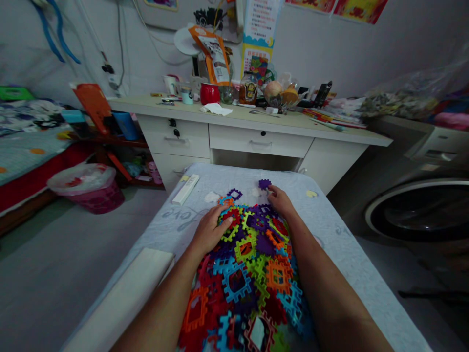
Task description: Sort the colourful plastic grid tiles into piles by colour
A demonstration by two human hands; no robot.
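A heap of interlocking plastic building tiles (244,249) with notched edges, in red, blue, green, orange and purple, lies between my forearms. My left hand (211,229) rests on the heap's left edge, thumb apart from the fingers, over red and green tiles. Beyond the heap, my right hand (280,200) has its fingertips at the edge of a solid purple tile (264,184), which they appear to pinch. A purple tile with an open middle (234,194) lies on the cloth, close to an orange and blue one (226,201).
A pale blue cloth (366,278) covers the table. On its left lie a narrow white box (185,189) and a long white block (128,293). Behind stands a cluttered desk (183,129). A washing machine (417,195) is at right, a pink bin (88,193) at left.
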